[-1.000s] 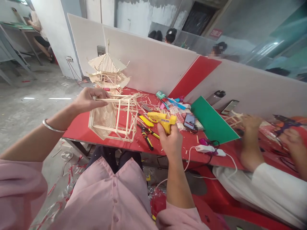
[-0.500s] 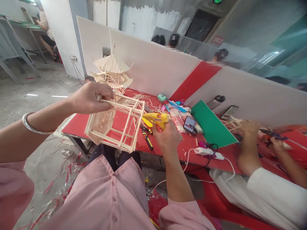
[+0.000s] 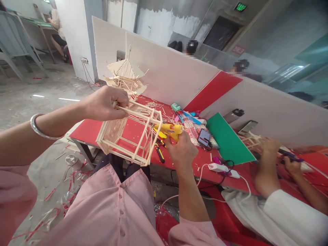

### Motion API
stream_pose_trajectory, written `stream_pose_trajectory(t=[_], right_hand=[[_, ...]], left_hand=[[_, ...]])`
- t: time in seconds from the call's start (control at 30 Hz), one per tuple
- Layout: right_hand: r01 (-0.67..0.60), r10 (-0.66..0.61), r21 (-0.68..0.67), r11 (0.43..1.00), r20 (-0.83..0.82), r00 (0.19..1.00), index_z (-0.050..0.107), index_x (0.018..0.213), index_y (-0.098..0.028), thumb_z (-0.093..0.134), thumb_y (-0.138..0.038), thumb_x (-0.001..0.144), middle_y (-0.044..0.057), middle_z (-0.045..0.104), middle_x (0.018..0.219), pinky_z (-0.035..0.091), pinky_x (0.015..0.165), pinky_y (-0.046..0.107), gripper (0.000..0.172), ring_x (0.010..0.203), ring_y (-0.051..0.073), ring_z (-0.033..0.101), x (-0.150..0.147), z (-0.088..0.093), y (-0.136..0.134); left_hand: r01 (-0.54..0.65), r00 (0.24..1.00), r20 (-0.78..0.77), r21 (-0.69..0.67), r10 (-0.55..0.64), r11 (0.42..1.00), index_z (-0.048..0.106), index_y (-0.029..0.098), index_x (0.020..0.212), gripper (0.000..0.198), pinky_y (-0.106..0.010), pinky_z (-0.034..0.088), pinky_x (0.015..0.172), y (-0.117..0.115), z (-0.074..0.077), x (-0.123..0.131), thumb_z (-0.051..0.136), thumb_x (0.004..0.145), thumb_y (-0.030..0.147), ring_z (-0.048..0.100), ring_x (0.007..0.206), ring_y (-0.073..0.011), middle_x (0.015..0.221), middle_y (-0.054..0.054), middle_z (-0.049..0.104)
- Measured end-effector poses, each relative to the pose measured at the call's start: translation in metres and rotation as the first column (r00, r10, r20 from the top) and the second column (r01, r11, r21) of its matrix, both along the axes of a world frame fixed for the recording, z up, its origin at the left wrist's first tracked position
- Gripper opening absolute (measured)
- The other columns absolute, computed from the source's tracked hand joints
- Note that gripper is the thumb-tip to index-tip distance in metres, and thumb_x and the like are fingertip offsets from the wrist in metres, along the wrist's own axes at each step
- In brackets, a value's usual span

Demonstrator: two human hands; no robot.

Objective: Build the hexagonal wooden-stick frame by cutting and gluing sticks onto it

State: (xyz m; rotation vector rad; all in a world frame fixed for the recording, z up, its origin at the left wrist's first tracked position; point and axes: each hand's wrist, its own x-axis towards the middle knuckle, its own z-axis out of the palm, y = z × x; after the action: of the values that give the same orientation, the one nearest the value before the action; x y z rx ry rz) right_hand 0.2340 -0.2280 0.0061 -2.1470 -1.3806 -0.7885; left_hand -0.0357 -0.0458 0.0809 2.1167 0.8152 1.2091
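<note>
Left hand (image 3: 106, 102) — frame (image 3: 112, 131), right hand (image 3: 181, 152) — glue gun (image 3: 170, 129)

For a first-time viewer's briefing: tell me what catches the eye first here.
The open stick frame stands out most, gripped by its top rail in the left hand over the near edge of the red table. Beside it the right hand holds a yellow glue gun, nozzle toward the frame. Behind, a stick pagoda stands at the table's far left end.
</note>
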Motion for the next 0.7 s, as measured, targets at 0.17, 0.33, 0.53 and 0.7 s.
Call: stream_pose_trajectory(t=[0.17, 0.33, 0.53, 0.7], right_hand=[[-0.013, 0.013, 0.000, 1.000, 0.040, 0.999, 0.061, 0.101, -0.014, 0.053, -0.037, 0.082, 0.008, 0.063, 0.084, 0.024, 0.053, 0.028, 0.031, 0.069, 0.019, 0.055, -0.001, -0.001, 0.000], [-0.003, 0.004, -0.010, 1.000, 0.086, 0.996, 0.060, 0.098, -0.014, 0.054, -0.036, 0.081, 0.007, 0.061, 0.082, 0.023, 0.052, 0.027, 0.029, 0.069, 0.019, 0.054, -0.002, -0.002, 0.000], [0.016, -0.014, -0.009, 1.000, 0.134, 0.991, 0.060, 0.096, -0.013, 0.052, -0.036, 0.081, 0.007, 0.061, 0.081, 0.020, 0.051, 0.027, 0.029, 0.067, 0.018, 0.052, -0.002, -0.001, 0.002], [0.014, -0.010, -0.029, 0.999, 0.146, 0.989, 0.060, 0.094, -0.013, 0.052, -0.035, 0.081, 0.007, 0.060, 0.081, 0.019, 0.050, 0.027, 0.027, 0.067, 0.018, 0.052, -0.002, 0.001, 0.002]], left_hand=[[0.283, 0.876, -0.439, 0.135, -0.199, 0.949, 0.047, 0.017, 0.056, 0.021, -0.031, 0.046, 0.074, -0.038, 0.041, 0.005, 0.057, 0.070, 0.030, 0.058, 0.075, -0.0157, 0.076, -0.003, 0.058], [0.255, 0.842, -0.530, 0.227, -0.101, 0.940, 0.050, 0.018, 0.060, 0.015, -0.030, 0.045, 0.072, -0.038, 0.040, 0.004, 0.052, 0.073, 0.026, 0.056, 0.073, -0.0149, 0.078, -0.004, 0.060], [0.275, 0.851, -0.505, 0.197, -0.143, 0.941, 0.052, 0.018, 0.062, 0.012, -0.034, 0.044, 0.078, -0.035, 0.036, 0.001, 0.051, 0.071, 0.025, 0.055, 0.075, -0.0164, 0.080, -0.004, 0.060], [0.263, 0.864, -0.484, 0.197, -0.139, 0.945, 0.051, 0.017, 0.061, 0.014, -0.033, 0.043, 0.076, -0.036, 0.035, 0.000, 0.051, 0.072, 0.027, 0.054, 0.074, -0.0160, 0.080, -0.004, 0.059]])
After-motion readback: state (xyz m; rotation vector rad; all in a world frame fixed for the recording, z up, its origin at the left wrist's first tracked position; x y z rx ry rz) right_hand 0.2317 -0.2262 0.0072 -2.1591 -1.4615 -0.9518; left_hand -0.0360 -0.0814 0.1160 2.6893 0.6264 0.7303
